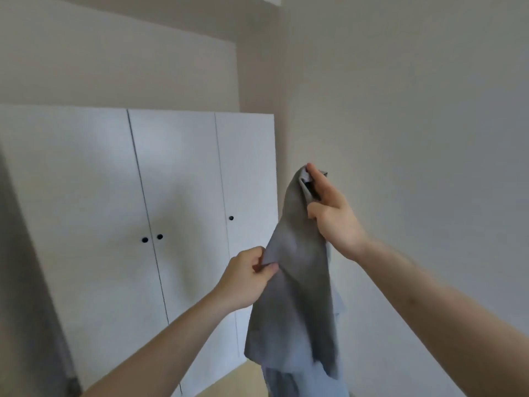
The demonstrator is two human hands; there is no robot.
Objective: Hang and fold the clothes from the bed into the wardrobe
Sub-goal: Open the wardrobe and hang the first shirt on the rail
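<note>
Grey garment (297, 296) is soft, light, limp. Left hand (246, 279) pinches its edge; right hand (333, 216) grips the top, likely best hold.

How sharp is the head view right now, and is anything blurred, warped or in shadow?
Head view: soft overall, with motion blur on the hanging grey cloth garment, worst at its lower hem; wide-angle bend tilts the closed white wardrobe doors; light is even and flat, no glare; a dark blurred strip fills the left edge. The left hand and right hand read clearly enough.
</note>
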